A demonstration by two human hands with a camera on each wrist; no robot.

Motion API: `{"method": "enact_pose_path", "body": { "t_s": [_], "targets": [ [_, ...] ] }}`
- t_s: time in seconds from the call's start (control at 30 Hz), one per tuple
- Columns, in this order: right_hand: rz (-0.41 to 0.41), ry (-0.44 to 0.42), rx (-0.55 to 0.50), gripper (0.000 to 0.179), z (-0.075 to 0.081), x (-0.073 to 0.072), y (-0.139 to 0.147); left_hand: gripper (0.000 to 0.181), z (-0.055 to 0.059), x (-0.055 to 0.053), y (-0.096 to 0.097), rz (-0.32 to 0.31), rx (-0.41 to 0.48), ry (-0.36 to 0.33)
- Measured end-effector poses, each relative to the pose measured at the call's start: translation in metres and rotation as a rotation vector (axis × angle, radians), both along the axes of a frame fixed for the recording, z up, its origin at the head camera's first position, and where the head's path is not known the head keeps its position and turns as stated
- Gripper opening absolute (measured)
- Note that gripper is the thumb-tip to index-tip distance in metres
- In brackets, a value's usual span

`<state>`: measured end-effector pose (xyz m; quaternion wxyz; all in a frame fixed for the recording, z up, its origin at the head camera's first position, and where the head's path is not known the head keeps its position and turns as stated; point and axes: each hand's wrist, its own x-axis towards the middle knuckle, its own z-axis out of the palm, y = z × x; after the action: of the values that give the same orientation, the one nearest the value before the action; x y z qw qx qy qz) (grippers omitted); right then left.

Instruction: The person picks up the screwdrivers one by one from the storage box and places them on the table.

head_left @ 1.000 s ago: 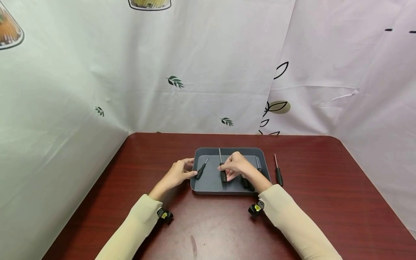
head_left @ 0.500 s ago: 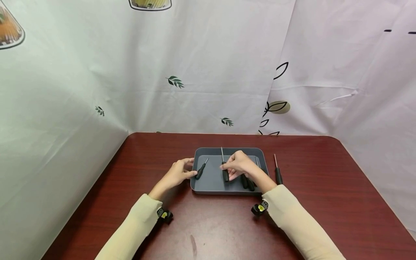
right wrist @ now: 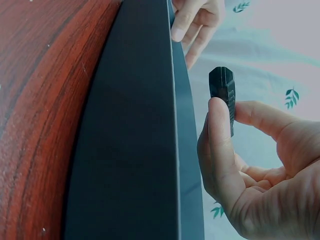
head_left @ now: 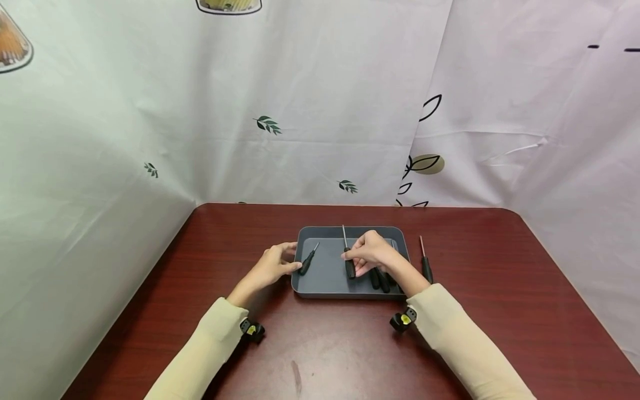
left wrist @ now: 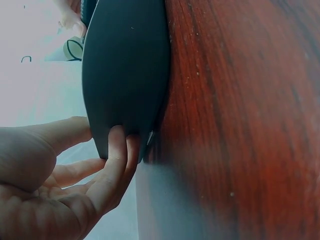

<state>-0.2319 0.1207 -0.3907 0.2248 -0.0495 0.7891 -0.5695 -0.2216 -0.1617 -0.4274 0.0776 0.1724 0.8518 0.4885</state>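
We are pinching screwdriver [head_left: 350, 270] above tray [head_left: 325, 284], right hand [head_left: 371, 253] curled round it; left hand [head_left: 270, 266] gripping tray's left end. We are seemingly positioning screwdriver; next move probably calling for gentle lowering.

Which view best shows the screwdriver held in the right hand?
The head view: the screwdriver shows shaft and handle, pinched by the right hand. Right wrist: handle nearly end-on, shaft not visible. Left wrist: only a dark sliver at the top edge, possibly its handle.
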Motion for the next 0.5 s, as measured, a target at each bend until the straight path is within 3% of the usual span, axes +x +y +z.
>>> {"method": "enact_pose_path", "body": {
  "t_s": [0.5],
  "targets": [
    [0.001,0.026,0.006,0.017,0.001,0.002,0.011,0.055,0.000,-0.001,0.000,-0.002,0.010,0.008]
  ]
}}
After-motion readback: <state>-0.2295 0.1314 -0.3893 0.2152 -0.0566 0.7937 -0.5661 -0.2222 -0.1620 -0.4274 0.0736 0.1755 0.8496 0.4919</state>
